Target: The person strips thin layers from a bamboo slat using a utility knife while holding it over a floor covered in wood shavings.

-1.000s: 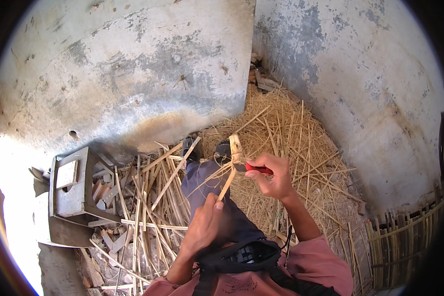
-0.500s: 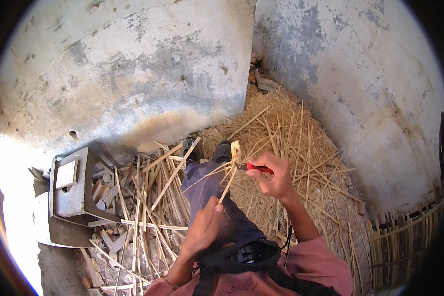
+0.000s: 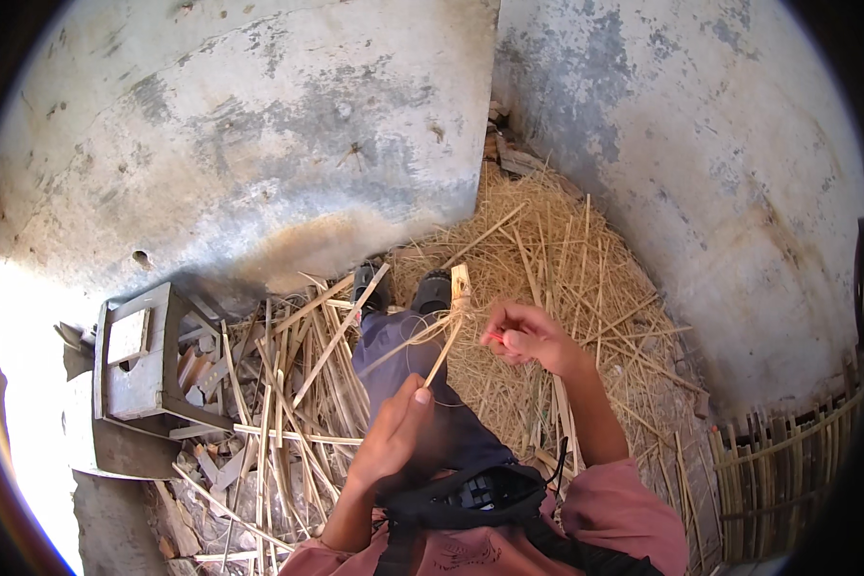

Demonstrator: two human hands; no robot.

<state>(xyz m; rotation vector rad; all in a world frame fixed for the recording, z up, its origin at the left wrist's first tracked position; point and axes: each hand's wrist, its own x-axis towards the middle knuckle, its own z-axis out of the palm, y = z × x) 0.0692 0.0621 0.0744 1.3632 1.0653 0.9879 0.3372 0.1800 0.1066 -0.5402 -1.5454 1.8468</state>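
Note:
My left hand (image 3: 392, 430) is closed round the lower end of a thin pale strip (image 3: 441, 357), which looks like split bamboo. The strip slants up and away over my leg toward a short pale wooden piece (image 3: 461, 284) by my right shoe. Fine curled shavings (image 3: 415, 338) hang at its far end. To the right of the strip, my right hand (image 3: 533, 341) is closed on a small red-handled tool (image 3: 493, 338). Only a bit of red shows between the fingers, and I cannot make out a blade.
Straw-like shavings (image 3: 547, 250) and long strips (image 3: 283, 413) cover the floor around my legs. At left a grey wooden box (image 3: 149, 360) stands tilted among rubble. Worn walls (image 3: 307, 125) close in ahead and at right. A slatted bamboo basket (image 3: 787, 480) stands at lower right.
My right hand has drawn down slightly and turned, so less of the red handle shows. My left hand has shifted slightly up and left, still holding the strip.

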